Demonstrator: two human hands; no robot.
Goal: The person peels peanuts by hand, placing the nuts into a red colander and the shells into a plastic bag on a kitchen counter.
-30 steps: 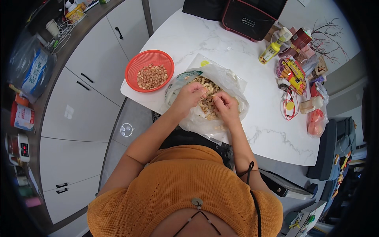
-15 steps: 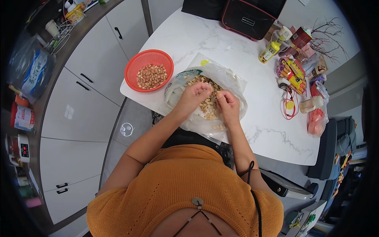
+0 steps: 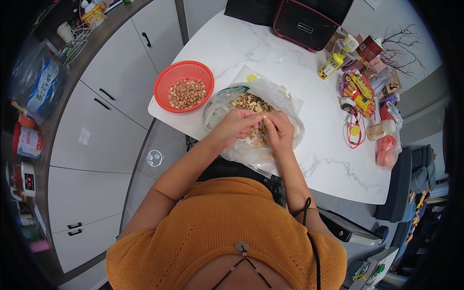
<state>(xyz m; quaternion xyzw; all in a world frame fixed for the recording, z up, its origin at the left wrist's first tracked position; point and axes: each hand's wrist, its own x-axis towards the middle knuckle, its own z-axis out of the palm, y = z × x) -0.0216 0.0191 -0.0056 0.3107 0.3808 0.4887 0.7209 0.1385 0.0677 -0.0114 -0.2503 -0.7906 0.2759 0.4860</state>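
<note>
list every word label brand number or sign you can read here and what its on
I leave wording uncopied; print shows on:
White plastic bag: green and dark print, creased
Clear water jug: blue label, white print
Black-and-red appliance: label blurred
Yellow bottle: too small
Yellow snack packet: too small
Red tub: label blurred
White appliance: display too small
</note>
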